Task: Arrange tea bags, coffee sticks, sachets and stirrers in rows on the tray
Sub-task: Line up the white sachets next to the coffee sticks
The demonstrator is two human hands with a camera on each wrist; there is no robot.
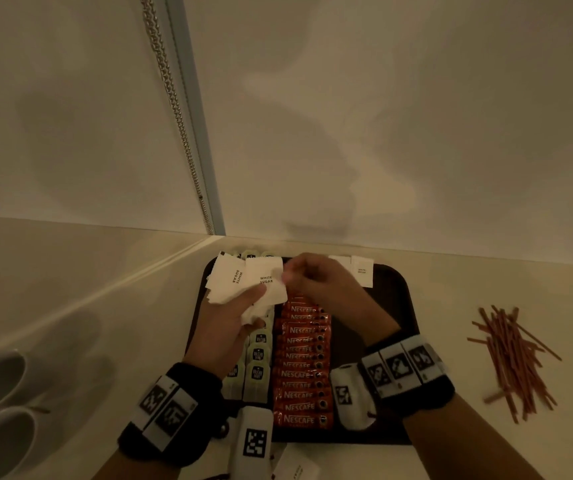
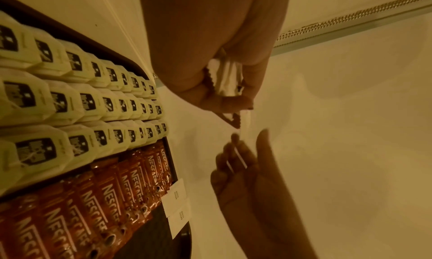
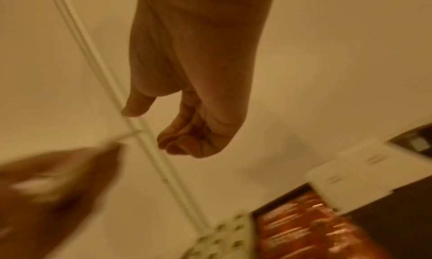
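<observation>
Left hand (image 1: 235,320) clutches a fanned wad of sugar sachets (image 1: 243,282), fingers curled round it, held above the tray's (image 1: 396,296) upper left. Likely kept there as a feeding stock, so single sachets can be drawn off without setting the wad down. Right hand (image 1: 316,282) reaches across to the wad's right edge. Head view suggests a fingertip pinch on one sachet, but the contact is hidden behind the knuckles; cannot tell whether it has hold.

Below the hands, centre frame: coffee sticks (image 1: 304,362) in one overlapped column, tea bags (image 1: 257,358) in columns to its left. Two sachets (image 1: 361,271) already lie at the tray's top edge, right of the hands, probably the start of the sachet row. Stirrers (image 1: 513,358) sit in a loose heap on the counter, right of frame, off the tray, not yet arranged.

Left wrist view shows what the head view cannot: the wad's (image 2: 225,80) serrated edges squeezed in the palm, one corner poking out below, the right hand's fingers (image 2: 236,152) just under it, and three tea bag (image 2: 93,89) columns, not two. Right wrist view (image 3: 194,126) is motion-blurred; fingers curled, nothing clearly between them.
</observation>
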